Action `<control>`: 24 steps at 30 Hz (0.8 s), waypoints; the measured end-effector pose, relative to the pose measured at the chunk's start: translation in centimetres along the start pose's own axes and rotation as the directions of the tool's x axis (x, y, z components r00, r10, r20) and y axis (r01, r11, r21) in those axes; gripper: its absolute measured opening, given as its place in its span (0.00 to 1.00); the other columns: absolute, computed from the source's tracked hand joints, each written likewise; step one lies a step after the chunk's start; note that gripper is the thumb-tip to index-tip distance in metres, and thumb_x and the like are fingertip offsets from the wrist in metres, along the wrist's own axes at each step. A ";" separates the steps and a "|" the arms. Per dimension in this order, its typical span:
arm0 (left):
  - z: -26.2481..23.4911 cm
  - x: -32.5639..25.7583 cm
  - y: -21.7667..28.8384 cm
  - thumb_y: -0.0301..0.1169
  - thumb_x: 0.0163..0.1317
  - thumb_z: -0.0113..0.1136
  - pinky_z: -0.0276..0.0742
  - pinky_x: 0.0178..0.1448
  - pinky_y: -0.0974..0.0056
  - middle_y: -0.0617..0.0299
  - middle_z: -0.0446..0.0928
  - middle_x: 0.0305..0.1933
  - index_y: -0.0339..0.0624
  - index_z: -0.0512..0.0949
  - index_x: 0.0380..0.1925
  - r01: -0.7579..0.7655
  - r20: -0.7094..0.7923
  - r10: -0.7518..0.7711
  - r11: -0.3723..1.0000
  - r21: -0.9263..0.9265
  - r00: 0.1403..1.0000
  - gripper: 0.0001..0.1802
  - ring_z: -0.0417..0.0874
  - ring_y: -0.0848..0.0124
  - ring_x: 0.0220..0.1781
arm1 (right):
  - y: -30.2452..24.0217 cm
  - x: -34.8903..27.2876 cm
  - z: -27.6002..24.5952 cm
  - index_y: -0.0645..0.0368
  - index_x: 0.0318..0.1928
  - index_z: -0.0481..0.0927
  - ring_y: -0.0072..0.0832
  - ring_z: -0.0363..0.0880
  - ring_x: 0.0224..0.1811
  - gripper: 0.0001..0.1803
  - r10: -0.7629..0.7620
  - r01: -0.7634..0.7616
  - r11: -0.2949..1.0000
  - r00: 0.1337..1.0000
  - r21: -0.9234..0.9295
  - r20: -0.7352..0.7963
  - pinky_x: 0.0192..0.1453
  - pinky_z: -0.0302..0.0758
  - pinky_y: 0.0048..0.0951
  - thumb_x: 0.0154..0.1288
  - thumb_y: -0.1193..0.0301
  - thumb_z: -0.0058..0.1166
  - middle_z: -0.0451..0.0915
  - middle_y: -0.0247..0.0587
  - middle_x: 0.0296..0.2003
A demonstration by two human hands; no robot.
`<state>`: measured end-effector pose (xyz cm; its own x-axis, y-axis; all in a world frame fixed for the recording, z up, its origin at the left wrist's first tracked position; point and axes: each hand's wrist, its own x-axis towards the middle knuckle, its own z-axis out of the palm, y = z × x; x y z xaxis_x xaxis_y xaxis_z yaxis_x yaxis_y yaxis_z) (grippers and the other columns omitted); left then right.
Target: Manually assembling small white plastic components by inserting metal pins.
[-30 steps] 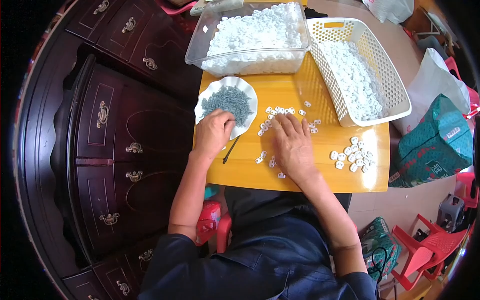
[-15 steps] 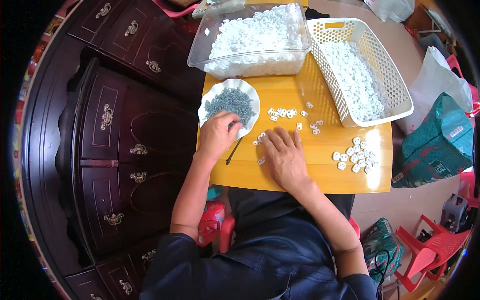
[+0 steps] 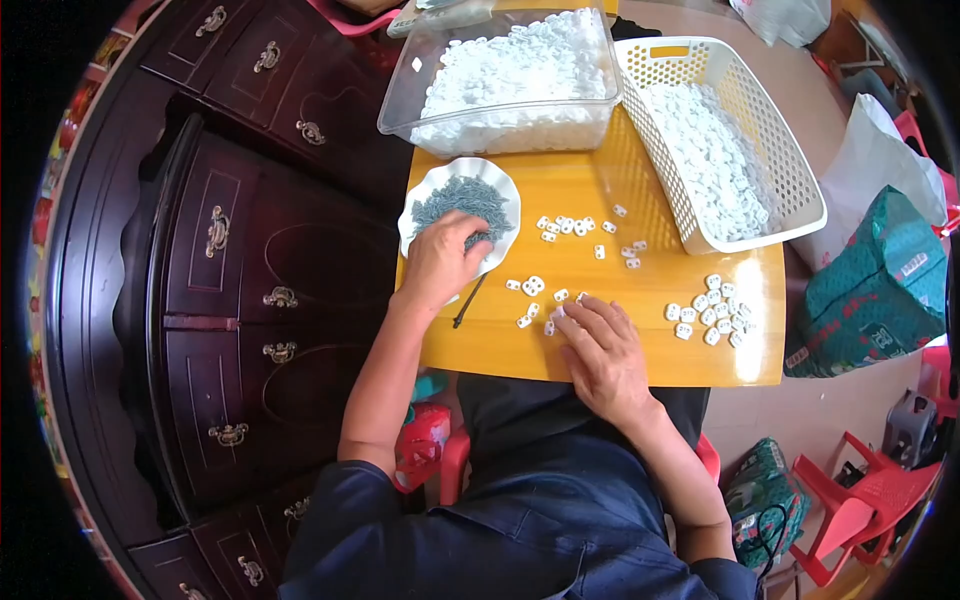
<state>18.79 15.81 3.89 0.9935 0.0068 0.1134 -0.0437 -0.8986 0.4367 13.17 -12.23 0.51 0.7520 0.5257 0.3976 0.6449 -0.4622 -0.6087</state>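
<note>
My left hand (image 3: 440, 255) reaches into a white scalloped plate (image 3: 418, 190) heaped with small grey screws (image 3: 465, 195). Its fingers curl inward toward the thumb among the screws, and the fingertips are partly hidden. At the table's near edge my right hand (image 3: 608, 362) lies palm down with its fingers stretched out. Its fingertips touch small white two-holed plastic pieces (image 3: 560, 295). More of these pieces (image 3: 534, 286) lie loose just left of that hand. Beyond it is another scattered group (image 3: 567, 226). A thin dark rod (image 3: 468, 303) lies below the plate.
A clear plastic bin (image 3: 490, 140) full of white pieces stands at the back. Right of it is a cream perforated basket (image 3: 790, 190) holding more. A cluster of white pieces (image 3: 710, 312) lies at the table's right. Dark wooden drawers (image 3: 260, 230) flank the left side.
My right hand has slid right and nearer to me, uncovering several white pieces and bringing others under its fingertips. My left hand stays at the plate, shifted slightly among the screws.
</note>
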 end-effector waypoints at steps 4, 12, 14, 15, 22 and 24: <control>0.6 0.3 -0.4 0.28 0.62 0.67 0.83 0.48 0.52 0.55 0.84 0.41 0.42 0.87 0.38 -0.030 -0.018 0.031 0.997 0.065 0.999 0.06 0.87 0.51 0.42 | 0.9 -0.9 -0.7 0.58 0.57 0.81 0.46 0.76 0.65 0.23 -0.012 0.012 0.999 1.000 0.036 -0.020 0.70 0.70 0.54 0.58 0.77 0.62 0.81 0.45 0.58; 0.9 0.2 -0.1 0.23 0.61 0.68 0.83 0.44 0.59 0.54 0.86 0.38 0.37 0.87 0.38 -0.099 -0.091 0.102 0.994 0.035 0.991 0.06 0.88 0.55 0.38 | 1.5 -1.3 -1.0 0.59 0.53 0.82 0.46 0.78 0.63 0.23 -0.012 0.015 0.999 0.998 0.051 -0.064 0.68 0.72 0.53 0.55 0.78 0.62 0.82 0.44 0.55; 0.9 0.2 -0.2 0.23 0.60 0.68 0.83 0.42 0.60 0.54 0.86 0.37 0.36 0.87 0.37 -0.081 -0.088 0.081 0.997 0.002 0.993 0.05 0.88 0.56 0.37 | 1.7 -1.3 -1.1 0.59 0.53 0.82 0.46 0.78 0.62 0.22 -0.009 0.013 0.999 0.997 0.050 -0.071 0.68 0.72 0.53 0.54 0.78 0.62 0.82 0.44 0.54; 1.0 0.2 -0.4 0.23 0.60 0.69 0.82 0.41 0.60 0.55 0.86 0.36 0.36 0.87 0.37 -0.094 -0.112 0.091 0.995 -0.020 0.990 0.05 0.88 0.57 0.36 | 1.7 -1.3 -1.2 0.59 0.53 0.82 0.46 0.78 0.62 0.22 -0.007 0.010 0.999 0.997 0.051 -0.071 0.68 0.72 0.53 0.54 0.78 0.62 0.82 0.44 0.54; 0.7 0.1 -0.4 0.24 0.62 0.66 0.83 0.42 0.57 0.54 0.86 0.36 0.39 0.88 0.35 -0.085 -0.183 0.075 0.995 -0.047 0.980 0.04 0.88 0.54 0.36 | 2.0 -0.4 -1.9 0.59 0.55 0.82 0.48 0.77 0.64 0.23 0.040 -0.040 0.999 0.996 0.005 -0.078 0.70 0.70 0.55 0.57 0.78 0.62 0.81 0.46 0.56; 0.5 0.1 -0.6 0.24 0.62 0.66 0.83 0.42 0.57 0.54 0.86 0.36 0.39 0.88 0.35 -0.083 -0.183 0.075 0.996 -0.037 0.980 0.04 0.88 0.54 0.36 | 2.5 0.5 -2.0 0.60 0.60 0.78 0.51 0.73 0.68 0.24 0.105 -0.107 0.994 0.991 -0.028 -0.079 0.72 0.67 0.58 0.62 0.75 0.62 0.79 0.49 0.60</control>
<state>18.96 16.14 3.14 0.9513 0.0195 0.3077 -0.1302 -0.8793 0.4582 15.39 -14.58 0.56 0.8240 0.4163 0.3844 0.5639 -0.5355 -0.6287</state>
